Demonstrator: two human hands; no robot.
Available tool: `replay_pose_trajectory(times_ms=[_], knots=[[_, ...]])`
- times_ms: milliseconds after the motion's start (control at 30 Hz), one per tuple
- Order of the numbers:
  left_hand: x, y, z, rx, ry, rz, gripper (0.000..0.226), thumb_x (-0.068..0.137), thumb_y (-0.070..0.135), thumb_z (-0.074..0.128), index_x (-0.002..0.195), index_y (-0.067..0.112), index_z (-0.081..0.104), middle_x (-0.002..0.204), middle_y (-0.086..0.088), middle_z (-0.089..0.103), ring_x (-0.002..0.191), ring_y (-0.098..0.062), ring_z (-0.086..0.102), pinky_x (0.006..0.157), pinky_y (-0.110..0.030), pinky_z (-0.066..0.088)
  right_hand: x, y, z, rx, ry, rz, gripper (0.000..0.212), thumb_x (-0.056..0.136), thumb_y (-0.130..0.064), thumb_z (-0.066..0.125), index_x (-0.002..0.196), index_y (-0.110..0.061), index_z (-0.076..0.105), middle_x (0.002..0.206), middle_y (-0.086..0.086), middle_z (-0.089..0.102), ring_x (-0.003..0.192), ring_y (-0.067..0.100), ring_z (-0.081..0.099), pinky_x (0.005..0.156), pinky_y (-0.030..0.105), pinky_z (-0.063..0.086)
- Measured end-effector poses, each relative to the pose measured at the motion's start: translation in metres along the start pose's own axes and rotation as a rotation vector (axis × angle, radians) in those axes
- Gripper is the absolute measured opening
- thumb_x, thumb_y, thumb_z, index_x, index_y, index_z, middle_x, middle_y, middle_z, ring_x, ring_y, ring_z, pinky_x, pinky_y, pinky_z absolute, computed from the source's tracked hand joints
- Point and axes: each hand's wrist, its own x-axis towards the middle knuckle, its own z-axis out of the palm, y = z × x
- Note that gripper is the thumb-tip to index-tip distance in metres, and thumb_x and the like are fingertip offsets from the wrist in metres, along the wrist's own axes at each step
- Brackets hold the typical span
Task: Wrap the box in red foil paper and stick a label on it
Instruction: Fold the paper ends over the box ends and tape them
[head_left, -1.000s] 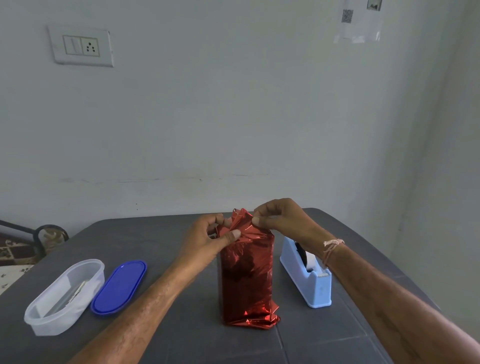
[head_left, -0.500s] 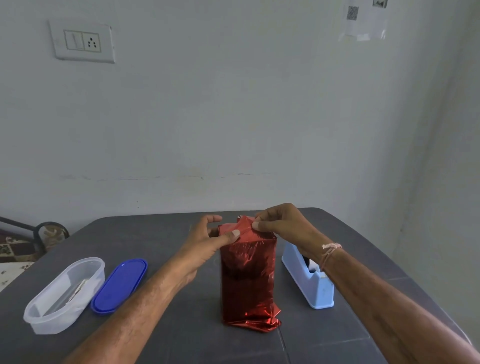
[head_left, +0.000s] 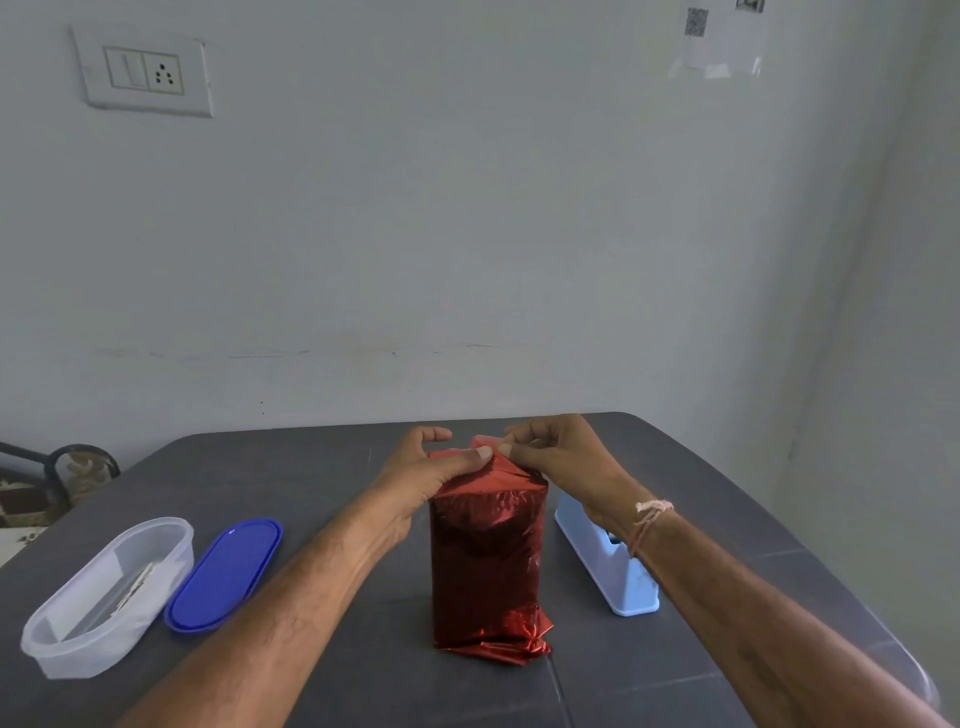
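Note:
The box (head_left: 488, 561) stands upright in the middle of the dark table, covered in shiny red foil paper, with loose crumpled foil at its base. At its top, my left hand (head_left: 426, 473) presses a foil flap with the thumb, its other fingers curved behind the box top. My right hand (head_left: 556, 457) pinches the foil flap at the top from the right. No label is visible on the box.
A light blue tape dispenser (head_left: 605, 564) stands right of the box, partly behind my right wrist. At the left lie an open clear plastic container (head_left: 104, 597) and its blue lid (head_left: 226, 574). The grey table (head_left: 311, 467) meets a white wall behind.
The bunched foil that stood up at the box top has been folded down flatter. Both hands stay at the top, fingertips now closer together.

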Motion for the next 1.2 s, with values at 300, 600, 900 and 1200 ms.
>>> replay_pose_trajectory(times_ms=[300,600,900,1200], knots=[[0.001,-0.005,0.0,-0.044,0.032,0.029,0.089,0.046,0.048,0.092,0.123,0.02,0.058,0.121,-0.011,0.065,0.104,-0.021,0.068,0.073,-0.025,0.052,-0.001,-0.008,-0.003,-0.042,-0.075,-0.027,0.033,0.086,-0.048,0.078,0.091,-0.016,0.083,0.09,0.005,0.08,0.093,0.026,0.076,0.092,0.038,0.06],[0.005,-0.006,-0.001,-0.092,-0.001,-0.001,0.084,0.053,0.045,0.09,0.125,0.016,0.058,0.119,-0.011,0.067,0.102,-0.022,0.07,0.081,-0.029,0.057,0.003,-0.004,0.002,-0.027,-0.07,0.022,0.018,0.083,-0.028,0.086,0.089,-0.012,0.082,0.087,0.01,0.08,0.087,0.027,0.077,0.091,0.041,0.062],[0.01,-0.002,-0.003,-0.103,-0.035,-0.064,0.084,0.048,0.036,0.093,0.122,0.01,0.063,0.105,-0.011,0.077,0.085,-0.019,0.077,0.062,-0.024,0.057,0.005,0.004,0.008,-0.065,-0.013,-0.004,0.006,0.085,-0.025,0.083,0.09,-0.023,0.082,0.089,0.01,0.079,0.09,0.031,0.076,0.09,0.044,0.062],[0.014,-0.004,-0.006,-0.097,-0.039,-0.067,0.07,0.059,0.03,0.093,0.119,0.008,0.066,0.109,-0.011,0.076,0.084,-0.016,0.075,0.061,-0.022,0.057,0.007,0.006,0.01,0.0,-0.047,0.024,0.011,0.088,-0.016,0.08,0.098,-0.014,0.08,0.093,0.004,0.079,0.085,0.016,0.072,0.081,0.029,0.061]])
